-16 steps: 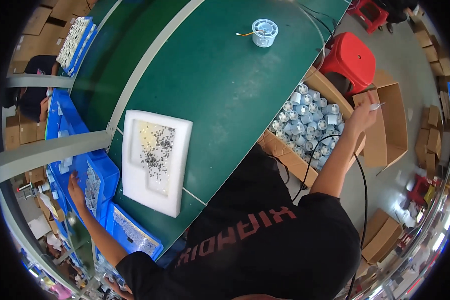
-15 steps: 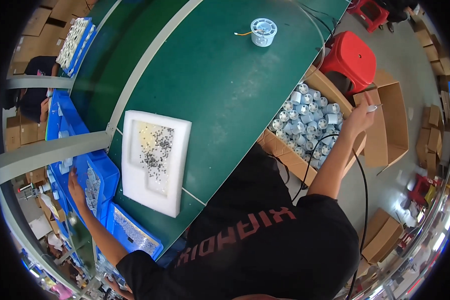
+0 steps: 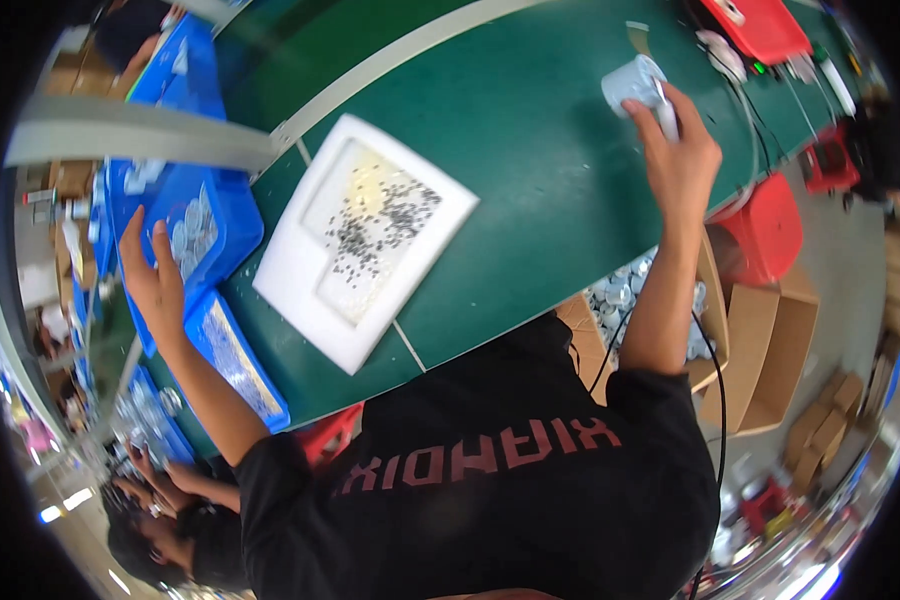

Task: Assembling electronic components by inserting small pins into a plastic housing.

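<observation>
Left hand (image 3: 155, 285) is released, fingers spread at a blue bin (image 3: 236, 218); right hand (image 3: 682, 155) grasps a pale blue cup (image 3: 623, 88). Green table (image 3: 530, 180) spans the work area. Beside its near edge, a cardboard carton (image 3: 586, 335) holds many pale blue parts (image 3: 618, 290). On the table lies a white foam tray (image 3: 295, 308). Progress: one cup is in hand, apparently mid-handling; whether it is complete cannot be determined. Cup: round-walled, tilted, slightly blurred, over the table's right portion. Slim white item (image 3: 667, 118): held against the cup. Smallest: loose dark pieces (image 3: 353, 240) inside the foam tray.
</observation>
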`<state>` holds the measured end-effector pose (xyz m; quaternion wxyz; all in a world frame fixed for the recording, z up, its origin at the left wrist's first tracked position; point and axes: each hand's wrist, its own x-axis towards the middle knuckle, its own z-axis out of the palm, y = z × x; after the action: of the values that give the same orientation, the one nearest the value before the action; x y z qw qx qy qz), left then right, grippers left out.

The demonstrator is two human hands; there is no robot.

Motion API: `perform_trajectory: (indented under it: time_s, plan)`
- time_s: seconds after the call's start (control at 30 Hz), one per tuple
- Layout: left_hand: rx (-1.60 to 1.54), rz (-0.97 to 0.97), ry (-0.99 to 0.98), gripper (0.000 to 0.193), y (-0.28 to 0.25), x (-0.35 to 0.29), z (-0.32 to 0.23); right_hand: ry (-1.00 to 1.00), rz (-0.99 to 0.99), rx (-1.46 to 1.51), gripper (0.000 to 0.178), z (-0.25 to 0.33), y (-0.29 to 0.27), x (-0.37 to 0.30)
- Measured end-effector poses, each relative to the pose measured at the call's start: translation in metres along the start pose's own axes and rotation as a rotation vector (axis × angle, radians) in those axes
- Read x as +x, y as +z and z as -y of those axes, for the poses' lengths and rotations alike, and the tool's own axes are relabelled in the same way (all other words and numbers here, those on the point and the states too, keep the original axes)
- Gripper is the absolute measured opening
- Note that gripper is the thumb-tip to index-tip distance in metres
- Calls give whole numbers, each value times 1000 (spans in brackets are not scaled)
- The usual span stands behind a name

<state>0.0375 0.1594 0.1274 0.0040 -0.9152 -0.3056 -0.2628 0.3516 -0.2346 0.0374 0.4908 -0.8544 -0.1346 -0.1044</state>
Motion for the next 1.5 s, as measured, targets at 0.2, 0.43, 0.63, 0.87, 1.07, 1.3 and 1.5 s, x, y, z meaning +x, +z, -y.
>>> perform_trajectory:
  time_s: [0.2, 0.43, 0.63, 0.87, 1.07, 1.3, 1.5]
  plan:
    - [-1522, 340, -546, 100, 5, -108, -154, -620, 437, 419, 47, 101, 61, -101]
    - [-1695, -80, -931, 82, 31, -160, -103, -14, 1507, 754, 59, 123, 75, -109]
    - [-1992, -136, -904, 84, 40, -164, -70, 17, 1396, 788, 52, 81, 83, -78]
    - [-1746, -13, -860, 90, 58, -157, -76, 133, 846, 794, 34, 75, 99, -80]
    - [-2038, -65, -813, 80, 65, -177, -63, -175, 674, 268, 16, 92, 122, -97]
    - [-2055, -53, -848, 83, 62, -173, -65, -335, 664, 194, 15, 92, 124, -97]
    - [-2120, -23, -748, 89, 66, -174, -62, -368, 673, 175, 16, 90, 125, -99]
